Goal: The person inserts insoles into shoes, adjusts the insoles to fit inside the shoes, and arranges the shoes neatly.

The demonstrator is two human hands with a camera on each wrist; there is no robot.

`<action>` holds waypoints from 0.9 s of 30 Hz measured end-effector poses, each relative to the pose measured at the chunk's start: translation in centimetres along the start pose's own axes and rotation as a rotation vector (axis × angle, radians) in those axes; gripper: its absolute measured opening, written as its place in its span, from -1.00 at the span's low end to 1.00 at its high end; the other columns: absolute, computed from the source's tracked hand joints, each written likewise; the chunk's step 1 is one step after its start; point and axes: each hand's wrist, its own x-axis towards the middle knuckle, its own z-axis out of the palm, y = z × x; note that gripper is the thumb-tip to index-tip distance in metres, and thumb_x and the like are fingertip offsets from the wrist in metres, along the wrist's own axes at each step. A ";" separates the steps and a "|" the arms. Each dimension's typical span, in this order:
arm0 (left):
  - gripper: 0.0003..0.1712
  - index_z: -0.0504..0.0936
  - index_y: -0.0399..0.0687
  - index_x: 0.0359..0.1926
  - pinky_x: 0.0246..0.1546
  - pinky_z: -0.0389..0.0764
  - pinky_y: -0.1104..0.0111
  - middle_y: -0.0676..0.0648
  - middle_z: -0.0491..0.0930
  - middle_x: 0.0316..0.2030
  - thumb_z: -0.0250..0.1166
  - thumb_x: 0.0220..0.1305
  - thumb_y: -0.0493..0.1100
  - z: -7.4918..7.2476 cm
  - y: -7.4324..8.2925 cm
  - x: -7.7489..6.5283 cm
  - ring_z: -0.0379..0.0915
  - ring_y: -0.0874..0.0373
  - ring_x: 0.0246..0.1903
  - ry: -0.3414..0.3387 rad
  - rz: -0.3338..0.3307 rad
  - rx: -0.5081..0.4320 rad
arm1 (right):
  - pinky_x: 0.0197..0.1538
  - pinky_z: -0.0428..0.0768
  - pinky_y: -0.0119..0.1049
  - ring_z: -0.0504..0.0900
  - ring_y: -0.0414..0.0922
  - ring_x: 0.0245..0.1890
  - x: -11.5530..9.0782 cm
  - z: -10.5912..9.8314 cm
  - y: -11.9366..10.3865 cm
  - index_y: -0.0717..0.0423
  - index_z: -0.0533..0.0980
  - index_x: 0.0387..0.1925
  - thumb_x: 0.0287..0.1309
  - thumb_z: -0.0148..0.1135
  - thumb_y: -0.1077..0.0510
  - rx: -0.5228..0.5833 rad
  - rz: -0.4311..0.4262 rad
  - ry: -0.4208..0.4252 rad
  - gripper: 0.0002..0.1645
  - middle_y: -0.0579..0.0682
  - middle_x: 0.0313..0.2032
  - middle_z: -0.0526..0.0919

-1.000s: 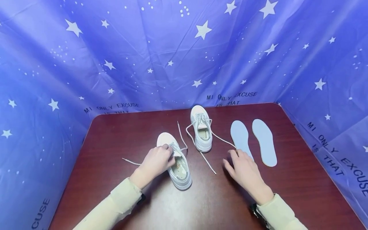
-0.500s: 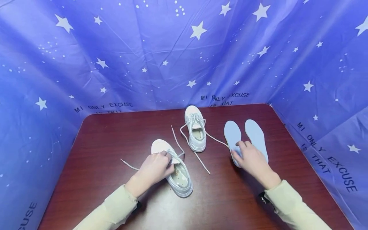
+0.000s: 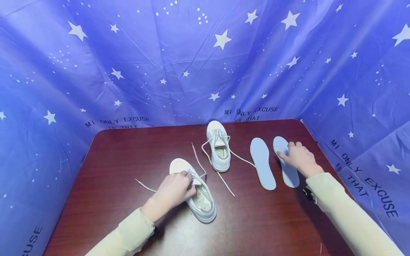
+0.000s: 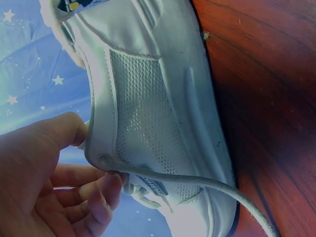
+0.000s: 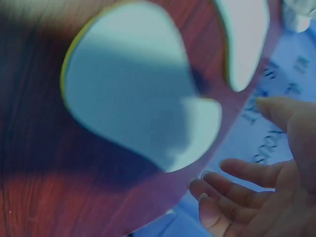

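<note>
My left hand (image 3: 171, 188) grips the near white sneaker (image 3: 201, 199) by its tongue and lace area. In the left wrist view the thumb lies over the opening's edge and the curled fingertips meet the upper beside a loose lace (image 4: 212, 183). Over at the right, my right hand (image 3: 299, 158) hovers above the right-hand pale insole (image 3: 289, 175), partly covering it. Seen from the right wrist, its thumb and fingers are spread apart with nothing between them, close to the insole's far end. The left-hand insole (image 3: 262, 163) lies flat on the table.
A second white sneaker (image 3: 220, 153) stands further back, its laces loose, one reaching toward the left-hand insole. The dark red wooden table (image 3: 128, 153) ends at a blue star-patterned curtain (image 3: 179, 64) behind and on both sides.
My right hand has moved rightward, from beside the left-hand insole, across it, to above the right-hand one. My left hand keeps its grip on the near sneaker, which has shifted slightly toward me.
</note>
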 end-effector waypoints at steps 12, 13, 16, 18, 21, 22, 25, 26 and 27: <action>-0.74 0.44 -0.07 -0.67 -0.75 0.50 0.20 -0.02 0.44 -0.66 0.28 -0.06 -0.07 -0.1 0.3 -0.7 0.40 0.07 -0.72 -0.018 -0.021 -0.014 | -0.31 0.46 0.22 0.42 0.46 -0.21 1.9 2.3 0.4 0.76 0.22 0.01 0.00 0.08 -0.53 -0.013 0.150 -0.145 0.29 0.53 -0.27 0.30; -0.74 0.44 -0.07 -0.67 -0.75 0.50 0.19 -0.02 0.44 -0.66 0.28 -0.06 -0.07 -0.1 0.2 -0.7 0.40 0.07 -0.72 -0.017 -0.023 -0.012 | -0.31 0.47 0.23 0.43 0.46 -0.21 2.0 2.3 0.4 0.76 0.23 0.00 0.02 0.08 -0.51 -0.012 0.148 -0.144 0.27 0.53 -0.27 0.30; -0.74 0.43 -0.07 -0.67 -0.75 0.50 0.20 -0.02 0.43 -0.66 0.28 -0.05 -0.06 -0.1 0.2 -0.6 0.39 0.07 -0.73 -0.017 -0.024 -0.003 | -0.31 0.49 0.23 0.45 0.44 -0.22 2.3 1.9 0.4 0.76 0.30 -0.04 0.07 0.09 -0.45 -0.005 0.145 -0.145 0.19 0.51 -0.30 0.31; -0.74 0.43 -0.06 -0.66 -0.74 0.50 0.20 -0.02 0.43 -0.66 0.28 -0.05 -0.05 -0.1 0.1 -0.5 0.38 0.07 -0.73 -0.021 -0.024 0.000 | -0.33 0.49 0.22 0.45 0.44 -0.24 2.5 1.7 0.5 0.75 0.32 -0.07 0.07 0.10 -0.43 0.005 0.145 -0.141 0.15 0.50 -0.32 0.32; -0.74 0.42 -0.06 -0.66 -0.74 0.50 0.20 -0.02 0.43 -0.65 0.27 -0.04 -0.05 -0.1 0.1 -0.2 0.37 0.08 -0.73 -0.029 -0.022 -0.008 | -0.33 0.48 0.23 0.44 0.45 -0.23 2.6 1.6 0.7 0.77 0.30 -0.07 0.07 0.11 -0.41 0.022 0.155 -0.134 0.15 0.51 -0.31 0.31; -0.73 0.42 -0.06 -0.66 -0.74 0.50 0.20 -0.02 0.43 -0.65 0.27 -0.04 -0.05 -0.1 0.1 -0.2 0.36 0.08 -0.73 -0.031 -0.022 -0.010 | -0.32 0.48 0.24 0.43 0.46 -0.22 2.7 1.5 0.8 0.78 0.28 -0.06 0.06 0.12 -0.41 0.029 0.161 -0.130 0.16 0.52 -0.30 0.31; -0.74 0.43 -0.07 -0.66 -0.73 0.50 0.20 -0.02 0.44 -0.65 0.27 -0.04 -0.05 -0.1 0.1 -0.1 0.36 0.09 -0.72 -0.029 -0.016 -0.014 | -0.29 0.46 0.28 0.42 0.50 -0.20 2.8 1.6 1.0 0.79 0.22 -0.04 0.05 0.15 -0.38 0.039 0.166 -0.110 0.16 0.56 -0.27 0.32; -0.74 0.44 -0.07 -0.66 -0.73 0.50 0.20 -0.02 0.45 -0.65 0.27 -0.04 -0.06 -0.1 0.1 0.0 0.36 0.09 -0.72 -0.026 -0.014 -0.013 | -0.27 0.46 0.30 0.42 0.52 -0.19 2.9 1.5 1.1 0.79 0.20 -0.04 0.05 0.16 -0.36 0.041 0.164 -0.099 0.15 0.58 -0.26 0.33; -0.74 0.44 -0.07 -0.66 -0.73 0.50 0.20 -0.02 0.45 -0.65 0.27 -0.04 -0.05 -0.1 0.0 0.1 0.37 0.08 -0.72 -0.022 -0.011 -0.012 | -0.26 0.46 0.31 0.42 0.53 -0.19 2.9 1.5 1.1 0.78 0.20 -0.04 0.05 0.16 -0.34 0.041 0.161 -0.088 0.14 0.60 -0.26 0.34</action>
